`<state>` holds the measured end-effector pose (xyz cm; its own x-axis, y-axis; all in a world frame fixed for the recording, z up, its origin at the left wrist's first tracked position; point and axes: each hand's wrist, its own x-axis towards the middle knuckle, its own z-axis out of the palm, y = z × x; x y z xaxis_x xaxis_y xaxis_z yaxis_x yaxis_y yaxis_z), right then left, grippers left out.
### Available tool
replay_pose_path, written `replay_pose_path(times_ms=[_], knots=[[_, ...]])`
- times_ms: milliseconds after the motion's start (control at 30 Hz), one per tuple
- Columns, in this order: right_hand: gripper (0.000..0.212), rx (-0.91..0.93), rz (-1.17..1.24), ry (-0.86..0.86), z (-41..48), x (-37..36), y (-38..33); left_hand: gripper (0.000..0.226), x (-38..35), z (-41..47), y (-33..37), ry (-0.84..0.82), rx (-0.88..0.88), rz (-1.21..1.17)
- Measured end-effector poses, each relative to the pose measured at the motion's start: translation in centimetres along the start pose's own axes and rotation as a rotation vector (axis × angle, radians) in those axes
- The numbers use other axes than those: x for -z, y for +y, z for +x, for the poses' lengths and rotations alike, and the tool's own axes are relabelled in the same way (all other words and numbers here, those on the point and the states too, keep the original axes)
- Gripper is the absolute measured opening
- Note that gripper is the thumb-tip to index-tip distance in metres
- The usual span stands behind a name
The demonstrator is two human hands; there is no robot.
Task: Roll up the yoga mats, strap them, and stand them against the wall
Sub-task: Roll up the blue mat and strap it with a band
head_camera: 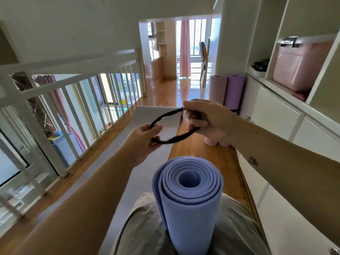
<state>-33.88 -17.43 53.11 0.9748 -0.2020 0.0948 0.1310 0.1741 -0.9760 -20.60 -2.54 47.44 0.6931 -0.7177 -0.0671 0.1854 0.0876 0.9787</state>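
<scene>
A rolled blue yoga mat [189, 196] stands upright between my knees at the bottom centre, its spiral end facing me. Above it, both hands hold a black strap [173, 138] stretched into a loop. My left hand [145, 138] pinches the loop's left end and my right hand [204, 118] grips the right end. A grey mat [147, 153] lies flat on the wooden floor under my hands. A rolled pink mat [217, 89] and a rolled purple mat [234, 91] stand upright against the wall farther ahead.
A white railing [77, 100] runs along the left edge of the loft floor. White cabinets and open shelves [287, 115] line the right, holding a pink storage box [301, 65]. A wooden chair [204, 59] stands by the far windows with pink curtains.
</scene>
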Motion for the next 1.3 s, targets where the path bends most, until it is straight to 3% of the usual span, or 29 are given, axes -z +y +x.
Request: replay_pose_path(times_ms=[100,167,267,367,400,500,567,633,733,800,900,1067,1133,1233,1300], knots=[[0.019,-0.092,-0.283,0.077,-0.7,1.0,0.0,0.016,0.4,-0.3,0.5,-0.068,0.028,-0.387],[0.011,-0.161,-0.369,0.029,-1.2,0.7,0.2,0.016,-0.2,-0.6,0.9,-0.141,0.005,-0.551],[0.022,-0.131,-0.052,-0.009,-0.9,0.4,0.4,0.024,-0.5,-0.9,1.4,-0.332,0.009,-0.732],[0.026,-0.025,0.462,0.112,-0.1,0.6,1.0,0.009,-0.1,-1.2,1.6,-0.693,0.162,-0.740],[0.029,0.000,0.572,0.138,0.1,0.5,1.1,0.015,-0.1,-1.4,1.6,-0.755,0.193,-0.709],[0.042,0.015,0.787,0.109,0.0,-0.1,1.2,0.028,0.5,-0.7,1.7,-0.846,0.269,-0.701],[0.044,-0.006,0.852,-0.028,-0.6,-0.8,0.6,0.026,1.0,-0.3,2.1,-0.842,0.319,-0.634],[0.048,-0.087,0.656,-0.166,-1.1,-0.8,-0.4,0.021,1.7,-0.3,3.1,-0.649,0.296,-0.305],[0.050,-0.315,0.053,-0.386,-1.7,-0.1,-2.0,0.021,2.0,-1.1,6.5,-0.399,0.168,0.300],[0.046,-0.435,-0.344,-0.408,-1.7,-0.6,-3.3,0.029,1.3,-1.9,8.5,-0.401,0.080,0.770],[0.040,-0.512,-0.970,-0.305,-0.5,-2.7,-4.7,0.037,0.1,-2.5,8.9,-0.435,0.027,1.380],[0.025,-0.455,-1.841,-0.394,0.1,-4.0,-3.5,0.025,-1.7,-3.3,8.6,-0.447,0.038,1.627],[0.018,-0.474,-1.924,-0.357,-0.8,-3.6,-4.0,0.047,-1.9,-4.6,8.8,-0.474,0.097,1.659],[0.010,-0.481,-1.858,-0.374,-3.5,-2.6,-4.5,0.087,-1.7,-8.4,8.0,-0.567,0.225,1.747],[0.042,-0.528,-1.878,-0.482,-5.5,-2.2,-3.3,0.092,-1.0,-10.7,5.9,-0.599,0.180,1.853]])
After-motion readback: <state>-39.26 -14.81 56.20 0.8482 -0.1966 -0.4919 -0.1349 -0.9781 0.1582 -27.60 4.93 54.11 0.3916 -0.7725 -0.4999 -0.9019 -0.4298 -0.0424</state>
